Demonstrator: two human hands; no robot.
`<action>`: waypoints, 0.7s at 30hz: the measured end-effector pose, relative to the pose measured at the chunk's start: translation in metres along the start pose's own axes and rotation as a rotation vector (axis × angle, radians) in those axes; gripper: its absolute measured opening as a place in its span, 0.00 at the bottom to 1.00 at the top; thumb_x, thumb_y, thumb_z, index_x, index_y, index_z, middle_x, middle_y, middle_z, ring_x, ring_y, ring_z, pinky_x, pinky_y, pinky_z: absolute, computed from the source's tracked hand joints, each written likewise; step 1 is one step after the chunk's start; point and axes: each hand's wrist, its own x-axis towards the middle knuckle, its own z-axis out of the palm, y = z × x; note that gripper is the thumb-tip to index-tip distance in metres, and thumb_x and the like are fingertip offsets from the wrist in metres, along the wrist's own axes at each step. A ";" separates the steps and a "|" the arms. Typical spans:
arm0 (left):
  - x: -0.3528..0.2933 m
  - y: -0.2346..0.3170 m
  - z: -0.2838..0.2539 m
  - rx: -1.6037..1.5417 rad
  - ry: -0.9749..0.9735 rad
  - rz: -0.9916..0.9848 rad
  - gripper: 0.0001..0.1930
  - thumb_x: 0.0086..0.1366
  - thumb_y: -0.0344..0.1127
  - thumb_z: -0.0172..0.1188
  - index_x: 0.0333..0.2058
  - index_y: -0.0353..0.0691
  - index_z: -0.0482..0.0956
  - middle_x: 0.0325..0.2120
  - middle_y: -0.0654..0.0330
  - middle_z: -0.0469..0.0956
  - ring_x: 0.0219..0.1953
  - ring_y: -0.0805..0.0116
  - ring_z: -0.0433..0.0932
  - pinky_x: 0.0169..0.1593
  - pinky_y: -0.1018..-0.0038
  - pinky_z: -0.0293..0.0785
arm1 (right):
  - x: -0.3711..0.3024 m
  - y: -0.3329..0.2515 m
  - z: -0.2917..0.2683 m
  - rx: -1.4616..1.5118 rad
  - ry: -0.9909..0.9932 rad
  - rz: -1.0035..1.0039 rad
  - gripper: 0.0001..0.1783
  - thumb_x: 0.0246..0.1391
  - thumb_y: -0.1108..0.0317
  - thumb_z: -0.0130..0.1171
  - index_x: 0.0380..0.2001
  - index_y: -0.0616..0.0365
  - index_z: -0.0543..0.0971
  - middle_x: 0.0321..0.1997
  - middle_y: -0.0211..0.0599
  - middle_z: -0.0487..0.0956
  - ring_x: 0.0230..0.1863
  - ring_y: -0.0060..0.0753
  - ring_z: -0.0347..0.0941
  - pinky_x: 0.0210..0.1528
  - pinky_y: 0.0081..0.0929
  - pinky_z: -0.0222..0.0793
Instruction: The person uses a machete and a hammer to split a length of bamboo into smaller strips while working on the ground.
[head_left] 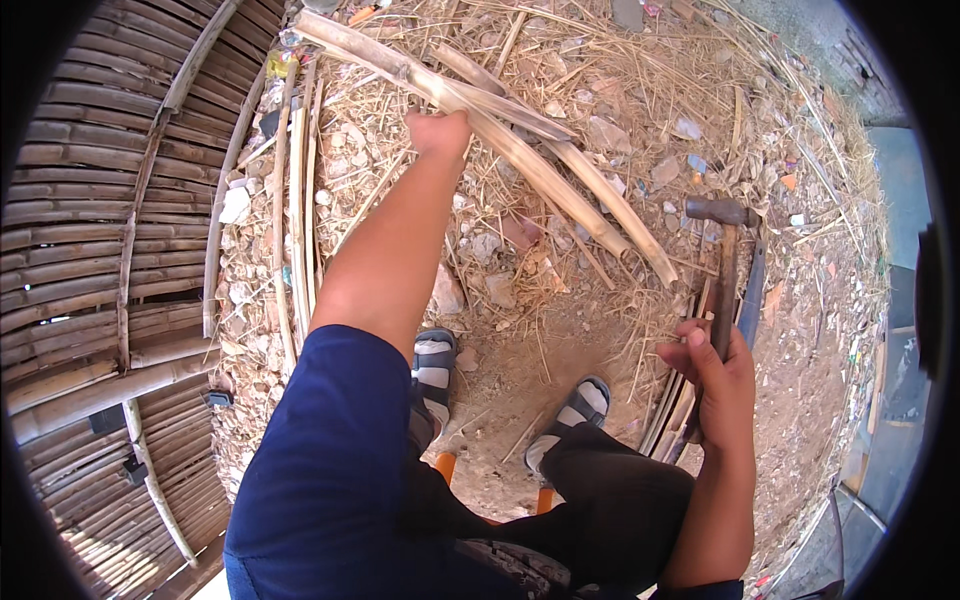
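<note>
My left hand (440, 132) reaches far forward and is closed on a long split bamboo pole (540, 170), which slants from the upper left down to the right. Its fingertips are hidden behind the pole. A second bamboo piece (615, 205) lies along and under it. On the right, my right hand (718, 375) is wrapped round the wooden handle of a hammer (727, 265). The dark metal head points up and away from me, apart from the bamboo. Thumb and some fingertips show on the near side of the handle.
Thin bamboo strips (300, 215) lie at the left beside a slatted bamboo wall (90, 205). More strips (668, 415) lie under my right hand, near a long dark-blue piece (752, 290). Straw, stones and scraps litter the dirt. My sandalled feet (433, 370) stand between.
</note>
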 end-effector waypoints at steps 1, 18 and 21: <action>0.000 0.021 -0.018 -0.028 -0.070 0.101 0.50 0.56 0.23 0.70 0.71 0.24 0.46 0.49 0.40 0.77 0.45 0.55 0.84 0.39 0.66 0.85 | -0.009 -0.002 0.002 -0.008 -0.012 -0.024 0.26 0.61 0.51 0.68 0.46 0.65 0.75 0.42 0.37 0.78 0.42 0.36 0.83 0.53 0.33 0.77; -0.204 0.095 -0.231 0.236 -0.236 0.557 0.43 0.61 0.28 0.69 0.70 0.34 0.54 0.39 0.53 0.85 0.38 0.59 0.86 0.46 0.65 0.80 | -0.133 -0.026 0.038 0.058 -0.086 -0.384 0.24 0.65 0.56 0.64 0.51 0.67 0.73 0.46 0.43 0.79 0.44 0.38 0.85 0.49 0.32 0.83; -0.200 0.096 -0.230 0.244 -0.238 0.574 0.42 0.61 0.30 0.69 0.70 0.37 0.55 0.38 0.54 0.84 0.38 0.57 0.85 0.46 0.62 0.80 | -0.141 -0.024 0.040 0.050 -0.057 -0.399 0.23 0.65 0.56 0.65 0.49 0.66 0.74 0.45 0.41 0.79 0.44 0.37 0.85 0.49 0.31 0.83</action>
